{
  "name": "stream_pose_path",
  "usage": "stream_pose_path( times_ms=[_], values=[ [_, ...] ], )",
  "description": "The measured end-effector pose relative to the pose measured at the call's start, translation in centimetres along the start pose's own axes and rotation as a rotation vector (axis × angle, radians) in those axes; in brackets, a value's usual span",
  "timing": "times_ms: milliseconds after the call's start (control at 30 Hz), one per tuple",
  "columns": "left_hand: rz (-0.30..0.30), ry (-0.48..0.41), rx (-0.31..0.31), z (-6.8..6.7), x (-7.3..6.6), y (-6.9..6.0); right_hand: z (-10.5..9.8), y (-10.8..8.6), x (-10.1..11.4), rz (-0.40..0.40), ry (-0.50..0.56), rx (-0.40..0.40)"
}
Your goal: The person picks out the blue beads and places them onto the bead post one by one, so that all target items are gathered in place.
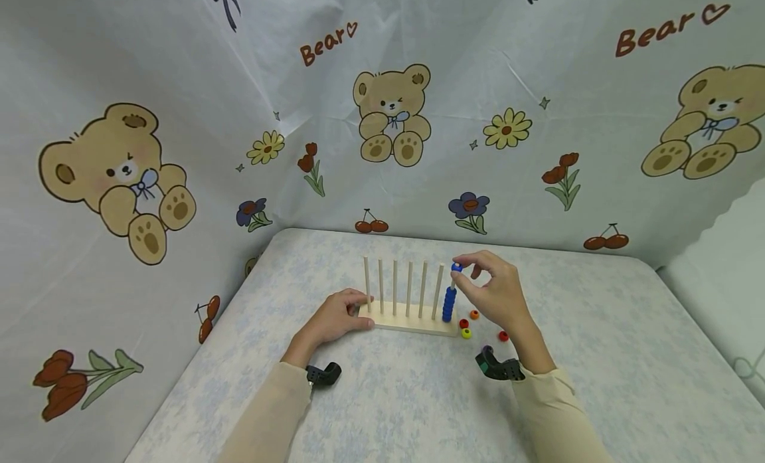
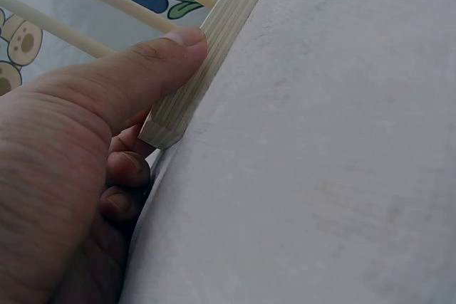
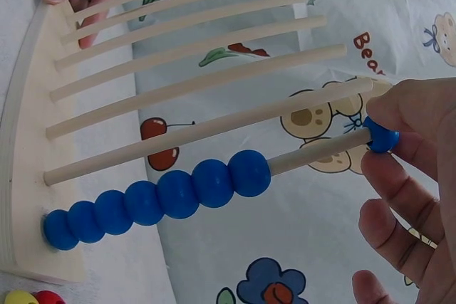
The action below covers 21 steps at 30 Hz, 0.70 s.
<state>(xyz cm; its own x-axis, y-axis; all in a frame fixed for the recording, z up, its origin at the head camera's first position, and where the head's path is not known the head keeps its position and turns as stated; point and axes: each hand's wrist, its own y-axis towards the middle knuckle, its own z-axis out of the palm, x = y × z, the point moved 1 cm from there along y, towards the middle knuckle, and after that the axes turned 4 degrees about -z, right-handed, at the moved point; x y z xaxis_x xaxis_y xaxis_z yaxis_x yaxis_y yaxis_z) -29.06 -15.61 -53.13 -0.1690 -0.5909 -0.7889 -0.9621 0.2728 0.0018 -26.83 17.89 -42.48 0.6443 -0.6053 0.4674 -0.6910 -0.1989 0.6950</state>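
Observation:
A wooden peg rack [image 1: 406,325] with a row of upright rods stands on the table. My left hand [image 1: 333,315] grips the left end of its base; in the left wrist view the thumb lies along the front edge of the base [image 2: 189,90], with fingers behind. At the rack's other end, my right hand [image 1: 501,291] pinches a blue bead [image 3: 382,137] between thumb and fingers at the top of the rightmost rod. Several blue beads [image 3: 178,194] are stacked low on that same rod, with bare wood between them and the pinched bead. The other rods carry no beads.
Loose beads lie right of the rack: an orange bead [image 1: 475,314], a yellow bead [image 1: 466,333], a red bead [image 1: 463,323] and another red bead [image 1: 504,336]. A bear-print cloth [image 1: 454,184] hangs behind the pale table [image 1: 394,396].

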Motion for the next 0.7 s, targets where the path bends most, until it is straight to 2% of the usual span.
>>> stream_pose_path(
  times_ms=[133,333,700],
  values=[
    [-0.009,0.006,0.002,0.1,0.2,0.1,0.0,-0.1,-0.1,-0.007,-0.005,-0.006],
    [0.015,0.023,0.008,0.1,0.6,0.4,-0.4,-0.4,-0.3,-0.016,0.005,-0.018],
    [0.02,0.025,0.002,0.1,0.6,0.2,-0.7,-1.3,-0.8,-0.013,-0.019,-0.027]
  ],
)
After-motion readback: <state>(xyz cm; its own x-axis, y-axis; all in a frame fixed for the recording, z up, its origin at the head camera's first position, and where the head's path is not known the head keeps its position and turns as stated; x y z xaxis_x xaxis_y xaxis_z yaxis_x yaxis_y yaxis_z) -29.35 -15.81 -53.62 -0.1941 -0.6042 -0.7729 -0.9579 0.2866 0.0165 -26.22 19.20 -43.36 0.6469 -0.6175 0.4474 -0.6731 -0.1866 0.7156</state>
